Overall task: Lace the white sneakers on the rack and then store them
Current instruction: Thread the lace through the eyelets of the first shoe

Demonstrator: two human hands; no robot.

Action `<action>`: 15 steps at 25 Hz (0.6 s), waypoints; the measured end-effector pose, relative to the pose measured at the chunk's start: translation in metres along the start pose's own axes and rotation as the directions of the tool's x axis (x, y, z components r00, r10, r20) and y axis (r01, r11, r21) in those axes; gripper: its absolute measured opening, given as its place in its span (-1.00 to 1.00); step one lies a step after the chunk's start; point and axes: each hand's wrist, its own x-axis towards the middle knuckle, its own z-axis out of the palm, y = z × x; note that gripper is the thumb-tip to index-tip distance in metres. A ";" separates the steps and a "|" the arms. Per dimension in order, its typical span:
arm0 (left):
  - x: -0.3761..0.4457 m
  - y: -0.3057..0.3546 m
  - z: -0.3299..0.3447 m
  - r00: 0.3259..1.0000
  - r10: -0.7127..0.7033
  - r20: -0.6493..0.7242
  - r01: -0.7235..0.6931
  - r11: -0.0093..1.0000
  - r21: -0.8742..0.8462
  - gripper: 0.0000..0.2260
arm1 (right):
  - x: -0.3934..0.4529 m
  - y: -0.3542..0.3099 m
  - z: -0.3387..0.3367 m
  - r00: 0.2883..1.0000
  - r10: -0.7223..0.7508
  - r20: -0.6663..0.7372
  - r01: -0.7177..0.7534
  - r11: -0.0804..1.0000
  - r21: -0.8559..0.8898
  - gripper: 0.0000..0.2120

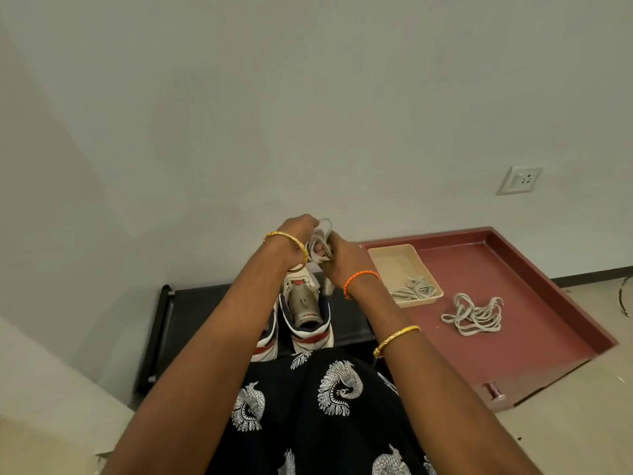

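Note:
Two white sneakers with red and navy trim stand side by side on the black rack (191, 317). The right sneaker (306, 310) shows its open tongue; the left sneaker (269, 341) is mostly hidden behind my left forearm. Above their toes my left hand (298, 234) and my right hand (342, 258) are close together, both gripping a bundle of pale shoelace (320, 241). The lace loops between my fingers and a strand hangs down beside my right wrist.
A dark red tray (534, 269) lies on the floor to the right of the rack. It holds a beige bin (394, 258) with laces inside and a loose lace pile (474, 315). A wall stands right behind the rack, with a socket (519, 180).

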 end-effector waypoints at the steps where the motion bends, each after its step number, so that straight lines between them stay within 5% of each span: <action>1: 0.004 -0.004 0.001 1.000 0.020 -0.017 -0.018 0.993 0.114 -0.79 | -0.003 0.004 0.000 1.000 0.006 0.018 -0.007 0.998 0.059 -0.81; 3: 0.009 -0.018 0.002 0.993 0.091 -0.068 -0.057 0.914 0.401 -0.70 | -0.011 0.011 -0.001 0.993 0.031 0.113 -0.068 0.936 0.346 -0.97; 7: 0.003 -0.041 0.018 0.995 0.072 0.069 -0.100 0.750 0.654 -0.71 | -0.023 0.029 -0.003 0.972 0.087 0.217 -0.225 0.606 0.763 -0.73; 12: -0.007 -0.047 0.050 0.904 -0.134 0.405 0.074 0.984 0.160 -0.81 | -0.020 0.073 -0.011 0.889 0.446 0.105 -0.250 0.280 0.927 -0.92; 15: 0.017 -0.064 0.064 0.954 -0.100 0.282 0.041 0.977 0.211 -0.81 | -0.019 0.132 -0.025 0.778 0.616 0.122 -0.239 0.111 0.965 -0.83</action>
